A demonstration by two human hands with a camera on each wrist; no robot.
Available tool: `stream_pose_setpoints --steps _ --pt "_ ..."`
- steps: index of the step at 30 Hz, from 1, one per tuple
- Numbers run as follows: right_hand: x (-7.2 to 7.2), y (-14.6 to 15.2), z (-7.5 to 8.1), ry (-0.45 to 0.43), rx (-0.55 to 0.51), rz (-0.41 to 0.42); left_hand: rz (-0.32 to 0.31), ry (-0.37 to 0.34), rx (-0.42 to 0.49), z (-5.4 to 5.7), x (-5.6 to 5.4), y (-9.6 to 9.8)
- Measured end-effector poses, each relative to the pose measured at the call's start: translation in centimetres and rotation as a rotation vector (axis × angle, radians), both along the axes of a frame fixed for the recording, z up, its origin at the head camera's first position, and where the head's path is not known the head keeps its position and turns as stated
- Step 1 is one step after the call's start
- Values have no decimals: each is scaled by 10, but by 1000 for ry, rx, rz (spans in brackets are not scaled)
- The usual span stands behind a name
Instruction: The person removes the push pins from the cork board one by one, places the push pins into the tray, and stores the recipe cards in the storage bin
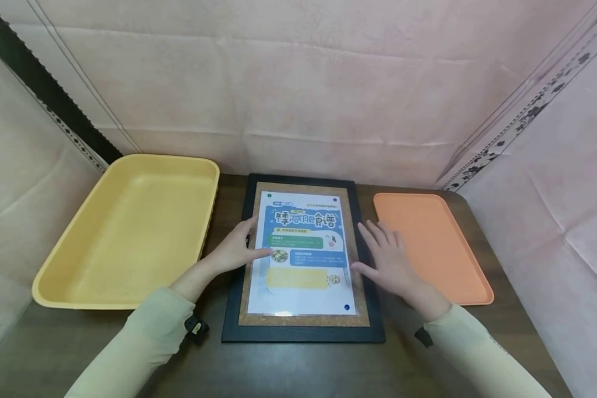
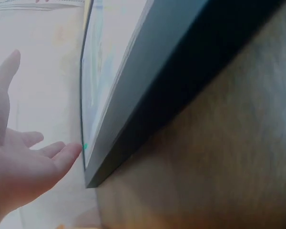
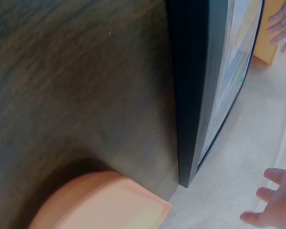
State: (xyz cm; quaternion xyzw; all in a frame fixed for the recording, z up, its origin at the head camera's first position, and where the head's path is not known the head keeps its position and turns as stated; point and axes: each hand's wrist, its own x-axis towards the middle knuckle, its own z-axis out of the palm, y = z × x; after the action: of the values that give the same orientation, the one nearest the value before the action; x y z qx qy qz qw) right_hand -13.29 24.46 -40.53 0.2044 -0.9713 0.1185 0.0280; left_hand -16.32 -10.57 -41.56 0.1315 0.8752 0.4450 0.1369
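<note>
A black-framed cork board [image 1: 303, 334] lies on the table between both hands. On its cork is a blue and white printed sheet [image 1: 298, 298] with large Chinese lettering. Push pins show at three of its corners: a green pin [image 1: 269, 195], a purple pin [image 1: 335, 199] and a dark blue pin [image 1: 347, 307]. My left hand [image 1: 234, 250] is at the board's left edge, its thumb reaching over the sheet. At the right edge my right hand [image 1: 392, 262] is spread, thumb toward the sheet. Neither grips anything; whether they touch the frame I cannot tell.
A large yellow tray [image 1: 129, 232] stands left of the board. To the right lies a flat orange tray [image 1: 433, 243]. Pale cloth [image 1: 308, 94] hangs behind the dark wooden table [image 1: 298, 370] and along both sides.
</note>
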Motion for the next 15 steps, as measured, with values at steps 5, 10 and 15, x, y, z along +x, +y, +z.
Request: stream_pose_setpoints --steps 5,10,15 --pt "2 -2 -1 -6 -73 12 -4 -88 71 -5 2 3" --pt "2 -2 -2 -22 -92 16 -3 -138 116 -8 4 6" --pt "3 -4 -1 -50 -118 19 13 -168 142 -9 6 8"
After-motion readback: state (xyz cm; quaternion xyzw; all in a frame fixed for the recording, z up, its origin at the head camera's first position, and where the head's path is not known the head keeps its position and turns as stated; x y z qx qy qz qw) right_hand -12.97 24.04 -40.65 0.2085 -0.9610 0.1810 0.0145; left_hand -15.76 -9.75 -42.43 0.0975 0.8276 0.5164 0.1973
